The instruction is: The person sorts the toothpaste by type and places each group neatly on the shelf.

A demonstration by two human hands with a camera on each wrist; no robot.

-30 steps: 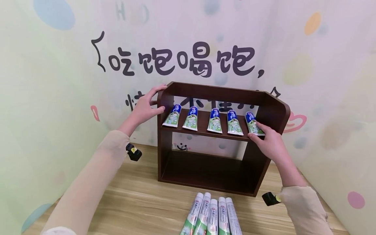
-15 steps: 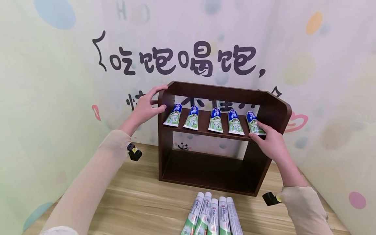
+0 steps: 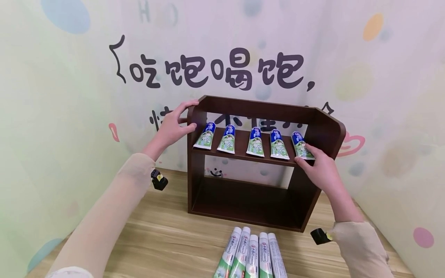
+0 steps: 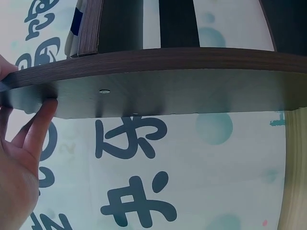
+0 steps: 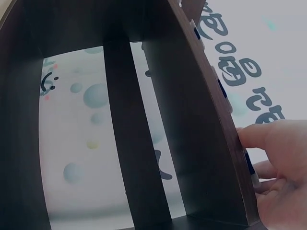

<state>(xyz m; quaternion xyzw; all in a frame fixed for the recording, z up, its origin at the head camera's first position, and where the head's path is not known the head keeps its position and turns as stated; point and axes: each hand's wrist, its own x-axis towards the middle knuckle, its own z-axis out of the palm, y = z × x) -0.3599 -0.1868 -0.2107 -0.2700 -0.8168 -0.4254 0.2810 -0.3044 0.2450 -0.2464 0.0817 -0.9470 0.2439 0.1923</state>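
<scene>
A dark brown two-tier shelf [image 3: 243,223] stands on the table, with several blue-and-green toothpaste tubes [image 3: 255,142] spaced in a row on its upper board. My left hand [image 3: 172,126] grips the left side panel [image 4: 192,91], thumb on the inner side and fingers along the outside. At the right end of the row, my right hand [image 3: 320,166] holds the lower part of the last toothpaste tube [image 3: 298,141], its thumb close by the board's front edge. In the right wrist view that tube is mostly hidden behind the board and fingers.
Several white-and-green toothpaste tubes [image 3: 253,255] lie side by side on the wood-grain table [image 3: 163,231] before the shelf. A printed wall [image 3: 222,31] stands right behind it, with side walls left and right.
The view shifts very slightly. Both hands and all the tubes keep their places on the shelf.
</scene>
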